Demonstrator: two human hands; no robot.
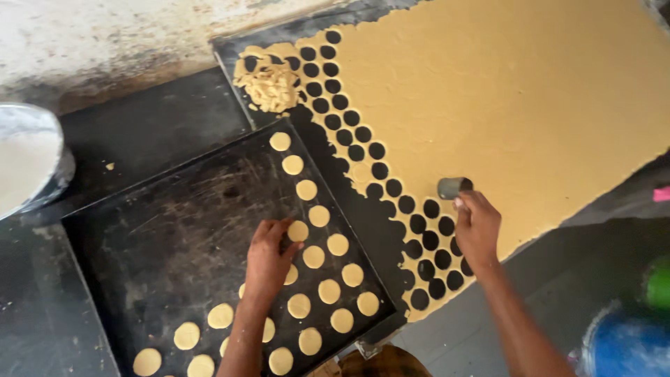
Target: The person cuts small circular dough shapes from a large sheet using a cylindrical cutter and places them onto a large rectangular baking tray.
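1. Take the dark baking tray (174,230) as your landmark. Your left hand (269,257) rests over its right half, fingers loosely curled with the tips on a dough round (298,230) in the staggered rows there. From this angle I cannot tell for sure whether you are pinching that round or only pressing it flat.

2. Lay each round down flat and let go cleanly, so the soft disc keeps its shape. Keep the same small gap between neighbours, none touching.

3. Fill on toward the bare left part of the tray, following the rows already laid.

4. To the right of the tray, your right hand (477,227) holds the small metal ring cutter (453,187), fingertips closed on its wall, at the edge of the rolled dough sheet (516,105).

5. Set the cutter just beside the last hole (431,208), upright, and press straight down. A tilted cutter will likely give a lopsided round.

6. Keep new cuts tight against the honeycomb of holes so little dough is wasted.

7. Put the trimmings on the scrap pile (267,82) beyond the tray's far corner, off the bench (153,119).
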